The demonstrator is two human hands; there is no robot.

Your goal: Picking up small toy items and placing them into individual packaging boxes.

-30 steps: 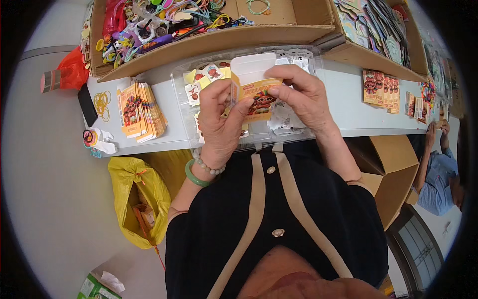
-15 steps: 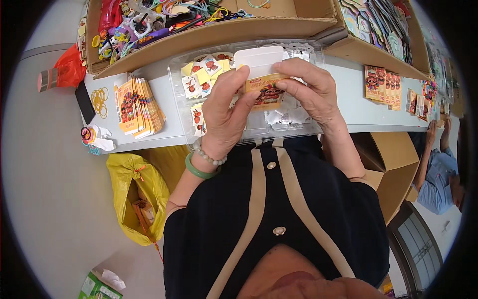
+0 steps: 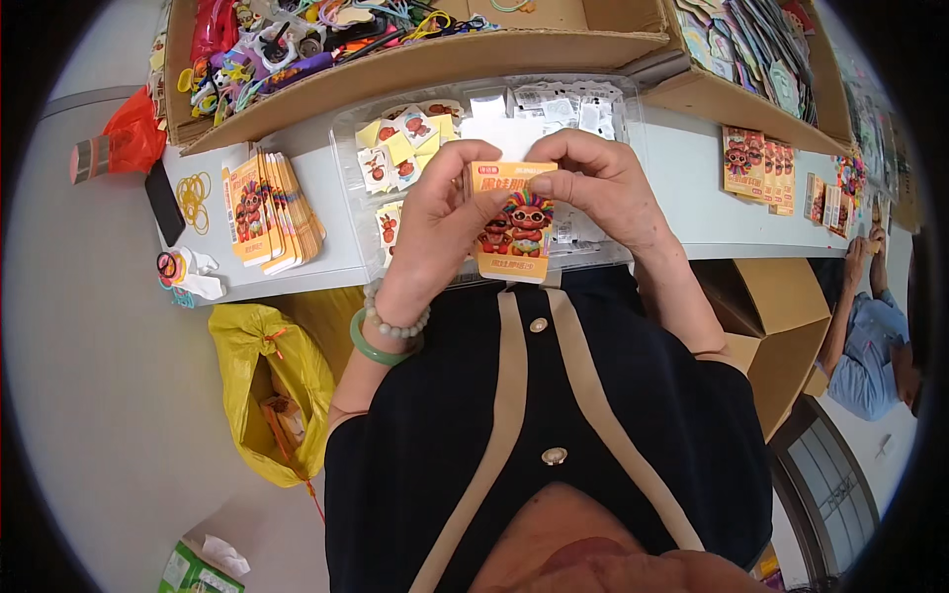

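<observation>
Both my hands hold one small orange card packet with cartoon figures on it, just above the table's near edge. My left hand grips its left side; a green bangle and a bead bracelet sit on that wrist. My right hand pinches its top right corner. Behind the packet lies a clear plastic tray with small yellow and white sticker pieces and little clear bags.
A stack of similar orange packets lies to the left, near rubber bands and a black phone. Cardboard boxes of colourful items stand behind. More packets lie on the right. A yellow bag hangs below; another person sits at right.
The packet has come closer to me and turned upright, its printed face now in full view. My hands shifted slightly toward the table edge.
</observation>
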